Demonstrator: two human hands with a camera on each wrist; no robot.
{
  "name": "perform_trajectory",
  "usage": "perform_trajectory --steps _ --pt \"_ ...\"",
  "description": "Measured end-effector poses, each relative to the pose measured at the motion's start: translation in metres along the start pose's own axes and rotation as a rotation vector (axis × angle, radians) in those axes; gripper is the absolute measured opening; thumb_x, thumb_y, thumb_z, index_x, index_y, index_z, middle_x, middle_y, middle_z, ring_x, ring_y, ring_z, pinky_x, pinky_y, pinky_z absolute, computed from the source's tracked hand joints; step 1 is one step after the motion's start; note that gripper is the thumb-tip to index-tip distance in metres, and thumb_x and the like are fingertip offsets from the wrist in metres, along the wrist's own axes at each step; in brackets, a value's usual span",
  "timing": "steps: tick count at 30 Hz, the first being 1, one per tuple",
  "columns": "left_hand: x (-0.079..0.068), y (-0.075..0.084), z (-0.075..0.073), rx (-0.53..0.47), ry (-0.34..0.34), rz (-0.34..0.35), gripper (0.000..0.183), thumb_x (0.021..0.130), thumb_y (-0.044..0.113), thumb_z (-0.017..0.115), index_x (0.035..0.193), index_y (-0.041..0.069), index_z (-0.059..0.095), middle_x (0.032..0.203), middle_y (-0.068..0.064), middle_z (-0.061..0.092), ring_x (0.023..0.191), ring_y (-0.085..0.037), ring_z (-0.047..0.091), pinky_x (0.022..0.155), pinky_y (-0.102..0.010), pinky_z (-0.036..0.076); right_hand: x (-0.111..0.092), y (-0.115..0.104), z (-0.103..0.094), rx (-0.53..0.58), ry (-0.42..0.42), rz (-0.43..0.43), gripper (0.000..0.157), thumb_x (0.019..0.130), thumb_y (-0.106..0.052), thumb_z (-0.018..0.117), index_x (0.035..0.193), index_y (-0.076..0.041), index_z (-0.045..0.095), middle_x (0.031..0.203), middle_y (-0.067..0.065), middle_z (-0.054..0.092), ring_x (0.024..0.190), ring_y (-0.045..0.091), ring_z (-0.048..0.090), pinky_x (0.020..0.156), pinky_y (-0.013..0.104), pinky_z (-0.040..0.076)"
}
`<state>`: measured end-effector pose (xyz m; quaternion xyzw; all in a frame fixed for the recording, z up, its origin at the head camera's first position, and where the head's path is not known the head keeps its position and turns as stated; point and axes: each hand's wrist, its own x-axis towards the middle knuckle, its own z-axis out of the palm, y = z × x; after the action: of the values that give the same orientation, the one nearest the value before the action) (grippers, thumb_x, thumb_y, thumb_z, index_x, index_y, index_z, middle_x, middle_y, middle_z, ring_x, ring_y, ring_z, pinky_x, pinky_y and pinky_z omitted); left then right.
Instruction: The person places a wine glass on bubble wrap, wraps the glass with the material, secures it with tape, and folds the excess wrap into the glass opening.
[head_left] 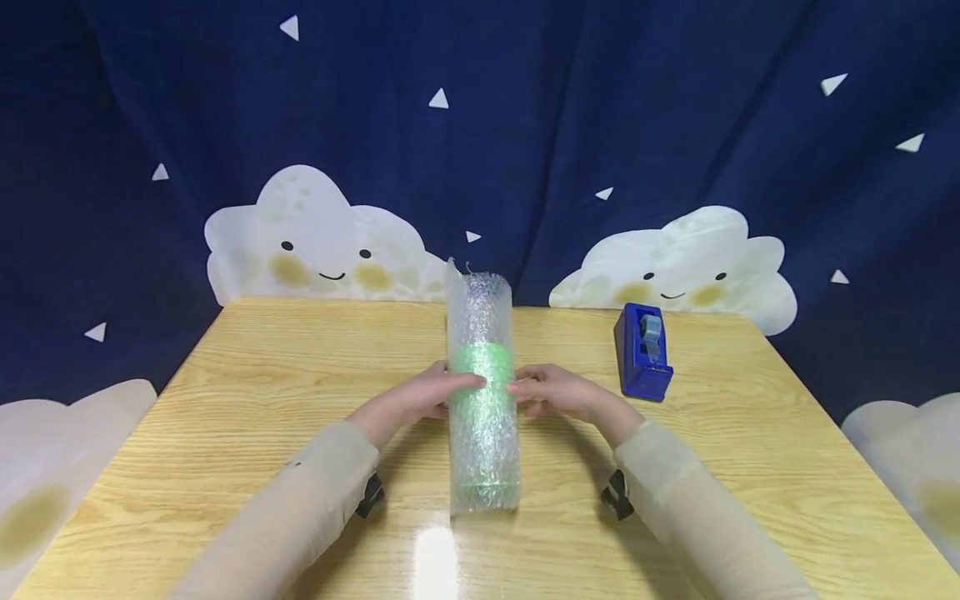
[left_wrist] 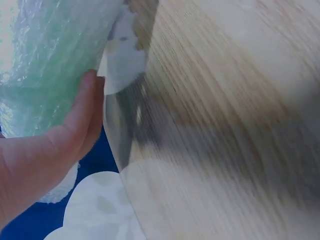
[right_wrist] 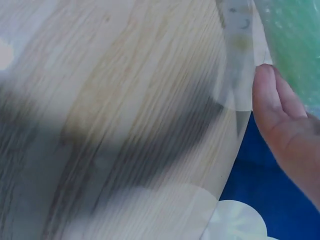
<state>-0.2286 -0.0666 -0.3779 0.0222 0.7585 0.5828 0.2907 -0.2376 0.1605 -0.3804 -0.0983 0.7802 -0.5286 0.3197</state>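
Note:
A long roll of clear bubble wrap (head_left: 486, 454) stands out in the middle of the head view, with something green inside. The wrapping blurs what the green thing is. From the left side my left hand (head_left: 427, 393) holds the roll, its thumb laid over the top. My right hand (head_left: 558, 390) holds the opposite side, thumb and fingertips against the wrap. In the left wrist view the fingers (left_wrist: 82, 112) lie along the roll's side. The right wrist view shows the fingers (right_wrist: 267, 92) close against the green part (right_wrist: 295, 45).
A blue tape dispenser (head_left: 643, 358) with a roll of clear tape stands at the right on the wooden table (head_left: 300, 350). Behind the table's far edge hangs a dark blue curtain (head_left: 510, 125) with white clouds and triangles.

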Motion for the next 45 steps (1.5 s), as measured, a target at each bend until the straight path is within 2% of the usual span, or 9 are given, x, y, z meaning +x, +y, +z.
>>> perform_trajectory --steps 3,9,13,16,24,29,33,37,45 --pt "-0.003 0.001 -0.001 0.039 0.003 0.018 0.092 0.084 0.040 0.064 0.147 -0.002 0.012 0.147 -0.024 0.030 0.126 -0.040 0.043 0.103 -0.050 0.040 -0.003 -0.001 0.004 0.011 0.000 -0.011 0.065 0.095 -0.031 0.051 0.138 0.010 0.025 0.138 0.031 0.039 0.126 0.042 0.043 0.100 0.044 0.045" --pt "-0.007 0.002 0.001 0.089 0.024 0.068 0.094 0.083 0.043 0.065 0.147 -0.002 0.012 0.147 -0.026 0.030 0.128 -0.041 0.041 0.103 -0.055 0.039 -0.004 -0.004 0.011 -0.003 -0.017 -0.020 0.084 0.091 -0.037 0.056 0.142 0.013 0.013 0.143 0.030 0.033 0.128 0.041 0.042 0.103 0.045 0.042" --pt "-0.009 0.005 0.001 0.085 0.038 0.130 0.090 0.083 0.040 0.066 0.147 0.001 0.016 0.146 -0.023 0.032 0.129 -0.039 0.040 0.105 -0.055 0.037 -0.007 -0.008 0.012 -0.068 0.044 -0.020 0.086 0.089 -0.038 0.058 0.144 0.011 0.013 0.145 0.028 0.031 0.124 0.039 0.047 0.107 0.049 0.037" --pt "-0.011 0.009 0.001 0.115 0.078 0.192 0.090 0.081 0.040 0.068 0.146 0.004 0.018 0.146 -0.020 0.033 0.131 -0.036 0.039 0.106 -0.053 0.035 -0.010 -0.014 0.011 -0.105 0.090 -0.038 0.086 0.087 -0.040 0.059 0.145 0.007 0.017 0.145 0.025 0.036 0.122 0.037 0.049 0.108 0.051 0.034" --pt "-0.015 0.019 0.003 0.141 0.128 0.340 0.098 0.080 0.029 0.072 0.149 0.013 0.006 0.149 -0.014 0.028 0.130 -0.035 0.041 0.104 -0.047 0.041 -0.021 -0.029 0.010 -0.143 0.196 -0.156 0.083 0.083 -0.037 0.068 0.146 -0.005 0.025 0.145 0.019 0.039 0.134 0.036 0.036 0.108 0.053 0.033" --pt "-0.014 0.019 0.003 0.182 0.150 0.448 0.102 0.078 0.025 0.075 0.150 0.016 0.004 0.147 -0.011 0.031 0.128 -0.032 0.043 0.101 -0.044 0.044 -0.024 -0.030 0.011 -0.204 0.273 -0.264 0.082 0.080 -0.036 0.073 0.144 -0.007 0.030 0.140 0.018 0.044 0.126 0.037 0.044 0.099 0.049 0.044" --pt "-0.015 0.019 0.003 0.244 0.184 0.539 0.099 0.076 0.022 0.077 0.149 0.014 0.010 0.144 -0.009 0.035 0.127 -0.029 0.044 0.102 -0.043 0.044 -0.023 -0.027 0.012 -0.289 0.357 -0.340 0.084 0.076 -0.032 0.077 0.144 -0.010 0.033 0.140 0.014 0.045 0.126 0.034 0.044 0.104 0.051 0.038" --pt "-0.014 0.017 0.005 0.268 0.187 0.613 0.099 0.074 0.018 0.078 0.147 0.014 0.013 0.143 -0.009 0.036 0.129 -0.027 0.042 0.105 -0.043 0.041 -0.026 -0.024 0.012 -0.351 0.426 -0.392 0.084 0.072 -0.029 0.080 0.141 -0.012 0.037 0.140 0.012 0.047 0.130 0.032 0.042 0.108 0.055 0.032" --pt "-0.011 0.009 0.009 0.283 0.208 0.633 0.102 0.070 0.014 0.081 0.146 0.013 0.013 0.138 -0.011 0.039 0.128 -0.026 0.041 0.104 -0.042 0.042 -0.026 -0.017 0.014 -0.392 0.457 -0.441 0.085 0.068 -0.028 0.083 0.139 -0.013 0.040 0.139 0.011 0.048 0.130 0.032 0.043 0.108 0.055 0.032"
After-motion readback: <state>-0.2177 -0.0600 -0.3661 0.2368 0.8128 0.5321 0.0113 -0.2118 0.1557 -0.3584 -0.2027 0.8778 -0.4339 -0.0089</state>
